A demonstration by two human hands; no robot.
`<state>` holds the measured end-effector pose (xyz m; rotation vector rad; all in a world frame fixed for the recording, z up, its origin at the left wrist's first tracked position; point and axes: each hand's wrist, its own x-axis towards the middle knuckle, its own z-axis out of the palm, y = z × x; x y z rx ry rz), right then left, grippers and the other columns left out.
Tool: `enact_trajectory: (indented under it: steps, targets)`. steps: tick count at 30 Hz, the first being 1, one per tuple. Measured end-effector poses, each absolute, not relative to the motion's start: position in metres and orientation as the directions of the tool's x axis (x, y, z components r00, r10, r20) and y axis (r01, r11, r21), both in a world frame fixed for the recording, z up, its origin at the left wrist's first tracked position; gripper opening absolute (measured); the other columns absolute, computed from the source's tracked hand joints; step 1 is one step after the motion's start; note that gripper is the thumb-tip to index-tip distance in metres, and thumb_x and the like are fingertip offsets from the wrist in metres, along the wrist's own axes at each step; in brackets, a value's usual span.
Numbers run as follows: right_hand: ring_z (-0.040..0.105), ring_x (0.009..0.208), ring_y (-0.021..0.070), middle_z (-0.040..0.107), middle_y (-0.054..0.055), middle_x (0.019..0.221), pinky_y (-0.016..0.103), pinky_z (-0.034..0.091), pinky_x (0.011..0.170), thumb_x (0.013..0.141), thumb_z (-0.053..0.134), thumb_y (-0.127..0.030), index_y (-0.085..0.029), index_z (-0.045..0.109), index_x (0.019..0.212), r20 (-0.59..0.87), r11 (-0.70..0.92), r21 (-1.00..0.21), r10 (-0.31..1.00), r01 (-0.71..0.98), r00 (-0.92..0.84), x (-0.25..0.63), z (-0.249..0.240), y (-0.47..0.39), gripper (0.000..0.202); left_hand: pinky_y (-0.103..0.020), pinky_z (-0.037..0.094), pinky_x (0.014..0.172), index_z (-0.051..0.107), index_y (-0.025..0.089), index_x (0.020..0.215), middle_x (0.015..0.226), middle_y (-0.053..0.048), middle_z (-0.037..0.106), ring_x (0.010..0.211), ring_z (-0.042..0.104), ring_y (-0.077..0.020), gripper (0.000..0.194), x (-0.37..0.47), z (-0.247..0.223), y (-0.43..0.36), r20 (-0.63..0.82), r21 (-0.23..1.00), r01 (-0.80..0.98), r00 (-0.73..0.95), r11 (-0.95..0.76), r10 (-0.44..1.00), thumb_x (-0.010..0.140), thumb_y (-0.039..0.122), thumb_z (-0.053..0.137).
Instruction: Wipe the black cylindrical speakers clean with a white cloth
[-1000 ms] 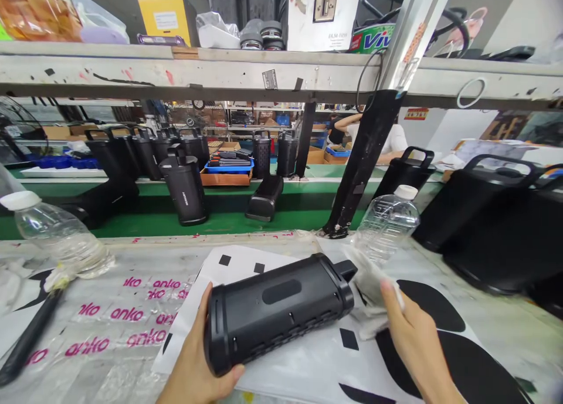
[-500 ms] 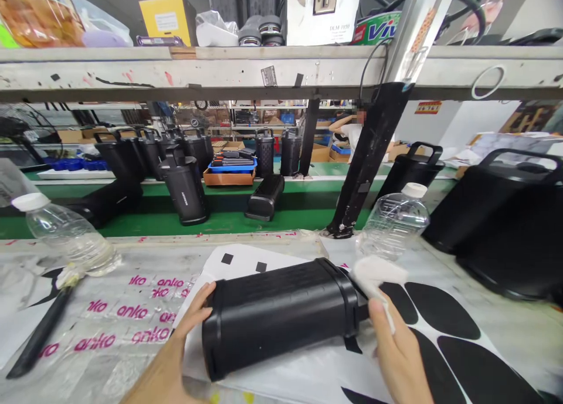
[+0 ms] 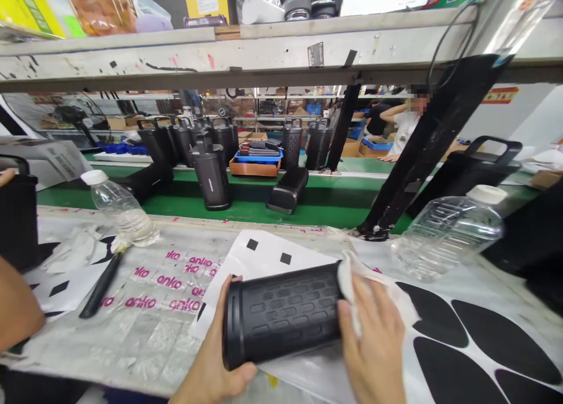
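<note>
A black portable speaker [image 3: 285,313] with a patterned grille lies on its side across a white sheet [image 3: 253,263]. My left hand [image 3: 220,345] grips its left end, thumb low on the front and fingers at the back edge. In my right hand [image 3: 373,333] is a white cloth [image 3: 349,281], pressed against the speaker's right end. The fingers of that hand are slightly blurred, and the cloth and hand cover the end of the speaker.
Black die-cut stickers [image 3: 497,333] lie at right. Clear bottles [image 3: 125,207] stand on both sides, with a black-handled brush [image 3: 103,284] near the left one. A slanted post [image 3: 422,158] rises at right. More speakers [image 3: 211,178] stand on the green belt [image 3: 246,196]. Another person's arm [image 3: 20,310] enters at left.
The speaker has been turned so its patterned grille faces me. My right hand has moved with the cloth onto its right end. The view has swung left, bringing another person's arm in.
</note>
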<state>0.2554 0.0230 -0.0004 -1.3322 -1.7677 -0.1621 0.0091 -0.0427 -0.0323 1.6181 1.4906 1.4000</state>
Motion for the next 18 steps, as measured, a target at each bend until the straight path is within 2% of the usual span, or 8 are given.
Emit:
enact_trajectory:
  steps: [1,2,4,6,9,13,15,18]
  targets:
    - [0.054,0.129,0.0332,0.06,0.009,0.139,0.055,0.027,0.115,0.099,0.042,-0.03,-0.021,0.043,0.149,0.767,0.509,-0.288,0.63,0.811,-0.122,0.23,-0.004,0.018,0.051,-0.051,0.02,0.123,0.008,0.022,0.157,0.162,-0.013,0.027,0.15,0.025,-0.0355,0.11,0.007,-0.034,-0.043,0.332,0.887,0.381,-0.13,-0.262,0.934,0.076,0.079,0.054]
    - [0.053,0.131,0.029,0.058,0.009,0.141,0.048,0.022,0.119,0.098,0.044,-0.025,-0.017,0.04,0.15,0.793,0.594,-0.238,0.576,0.768,-0.199,0.205,-0.007,0.012,0.053,-0.05,0.022,0.123,0.006,0.022,0.157,0.163,-0.013,0.026,0.15,0.025,-0.035,0.11,0.006,-0.036,-0.043,0.327,0.886,0.383,-0.12,-0.26,0.937,0.076,0.078,0.055]
    - [0.052,0.132,0.0235,0.063,0.005,0.136,0.041,0.021,0.121,0.096,0.046,-0.024,-0.014,0.052,0.141,0.848,0.761,-0.11,0.408,0.639,-0.339,0.161,-0.01,-0.003,0.046,-0.05,0.024,0.123,0.007,0.022,0.157,0.164,-0.014,0.023,0.15,0.025,-0.0342,0.106,0.001,-0.04,-0.045,0.283,0.88,0.425,-0.11,-0.212,0.953,0.079,0.072,0.059]
    - [0.05,0.132,0.0214,0.062,0.001,0.137,0.038,0.024,0.119,0.097,0.044,-0.028,-0.016,0.064,0.128,0.865,0.802,-0.084,0.353,0.592,-0.355,0.137,-0.007,-0.012,0.038,-0.05,0.027,0.122,0.01,0.02,0.157,0.164,-0.016,0.021,0.15,0.025,-0.0345,0.099,-0.002,-0.043,-0.047,0.247,0.868,0.474,-0.149,-0.15,0.958,0.083,0.065,0.059]
    - [0.054,0.127,0.0207,0.06,-0.001,0.138,0.036,0.031,0.112,0.1,0.039,-0.03,-0.016,0.066,0.123,0.839,0.757,-0.078,0.401,0.649,-0.367,0.149,0.007,-0.006,0.038,-0.054,0.025,0.122,0.014,0.017,0.156,0.162,-0.02,0.024,0.149,0.026,-0.0382,0.102,-0.002,-0.044,-0.046,0.315,0.856,0.474,-0.163,-0.205,0.935,0.081,0.069,0.059]
    - [0.059,0.122,0.0255,0.064,0.007,0.133,0.04,0.032,0.106,0.104,0.037,-0.031,-0.01,0.051,0.141,0.76,0.542,-0.034,0.559,0.84,-0.33,0.221,0.024,0.024,0.045,-0.052,0.028,0.121,0.011,0.021,0.156,0.159,-0.017,0.031,0.148,0.029,-0.0389,0.109,0.001,-0.039,-0.042,0.376,0.857,0.418,-0.109,-0.301,0.92,0.075,0.075,0.06]
    - [0.055,0.127,0.0271,0.062,0.006,0.137,0.043,0.034,0.105,0.105,0.036,-0.035,-0.015,0.046,0.146,0.725,0.473,-0.079,0.631,0.878,-0.275,0.252,0.025,0.036,0.047,-0.052,0.026,0.121,0.008,0.021,0.156,0.16,-0.016,0.028,0.149,0.026,-0.0384,0.109,0.0,-0.039,-0.041,0.365,0.855,0.426,-0.085,-0.298,0.927,0.075,0.071,0.062]
    - [0.051,0.132,0.0269,0.058,0.003,0.142,0.043,0.041,0.101,0.105,0.036,-0.041,-0.023,0.044,0.149,0.676,0.442,-0.22,0.712,0.869,-0.191,0.27,0.018,0.042,0.048,-0.053,0.019,0.123,0.003,0.021,0.156,0.162,-0.017,0.023,0.15,0.024,-0.0381,0.112,-0.003,-0.039,-0.042,0.352,0.859,0.409,-0.034,-0.309,0.935,0.074,0.066,0.065]
